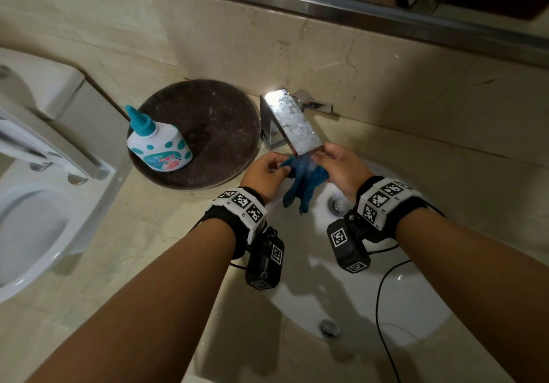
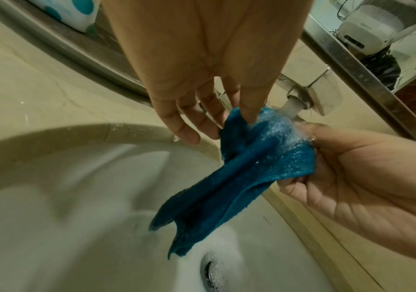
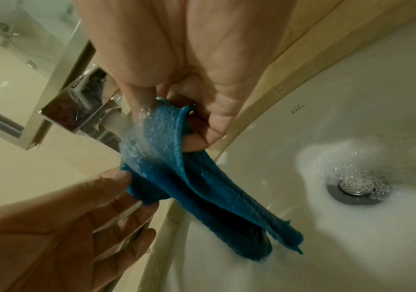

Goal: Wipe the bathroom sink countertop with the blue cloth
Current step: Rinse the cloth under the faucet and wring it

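The blue cloth (image 1: 303,180) hangs wet over the white sink basin (image 1: 371,302), bunched lengthwise under the chrome faucet (image 1: 292,121). Water runs from the spout (image 2: 292,106) onto its upper end. My left hand (image 1: 267,171) pinches the cloth's left top corner between thumb and fingers (image 2: 227,118). The right hand (image 1: 341,168) grips the right top edge, its fingers curled round the fabric (image 3: 174,118). The cloth's lower end (image 2: 177,243) dangles above the drain (image 3: 354,189). Beige stone countertop (image 1: 148,249) surrounds the basin.
A white bottle with teal dots (image 1: 157,142) stands on a dark round tray (image 1: 214,121) left of the faucet. A toilet (image 1: 29,219) sits beyond the counter's left edge. A mirror frame (image 1: 326,5) runs along the back wall. A black cable (image 1: 383,293) hangs over the basin.
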`<act>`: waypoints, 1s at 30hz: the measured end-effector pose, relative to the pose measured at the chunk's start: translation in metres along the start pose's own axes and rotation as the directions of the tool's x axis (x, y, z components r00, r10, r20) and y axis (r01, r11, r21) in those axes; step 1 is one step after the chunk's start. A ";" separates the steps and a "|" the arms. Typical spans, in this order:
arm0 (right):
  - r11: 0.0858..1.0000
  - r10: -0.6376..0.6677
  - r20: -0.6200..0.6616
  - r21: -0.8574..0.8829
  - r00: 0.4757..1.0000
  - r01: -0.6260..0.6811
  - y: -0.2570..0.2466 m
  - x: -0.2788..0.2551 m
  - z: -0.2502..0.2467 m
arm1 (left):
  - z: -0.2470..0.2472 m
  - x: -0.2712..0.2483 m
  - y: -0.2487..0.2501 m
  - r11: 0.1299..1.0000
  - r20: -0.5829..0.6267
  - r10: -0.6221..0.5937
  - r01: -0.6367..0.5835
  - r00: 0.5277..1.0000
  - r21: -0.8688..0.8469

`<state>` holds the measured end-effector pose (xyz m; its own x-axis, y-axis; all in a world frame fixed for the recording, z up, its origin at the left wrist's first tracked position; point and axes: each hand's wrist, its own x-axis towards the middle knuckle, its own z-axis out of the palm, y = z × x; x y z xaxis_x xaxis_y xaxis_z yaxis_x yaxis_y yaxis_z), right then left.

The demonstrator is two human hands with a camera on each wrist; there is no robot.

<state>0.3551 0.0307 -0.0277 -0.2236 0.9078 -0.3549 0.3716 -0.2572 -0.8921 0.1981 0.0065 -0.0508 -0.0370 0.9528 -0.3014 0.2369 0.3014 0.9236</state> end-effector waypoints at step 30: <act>0.923 0.143 -0.010 0.363 0.990 -0.129 0.002 0.004 -0.006 | 0.004 -0.001 0.013 0.971 0.090 -0.059 0.078 0.994 -0.228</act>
<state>0.3601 0.0354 -0.0291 -0.1594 0.8651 -0.4757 0.0442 -0.4751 -0.8788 0.2054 0.0091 -0.0394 0.0370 0.9262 -0.3753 0.0055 0.3753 0.9269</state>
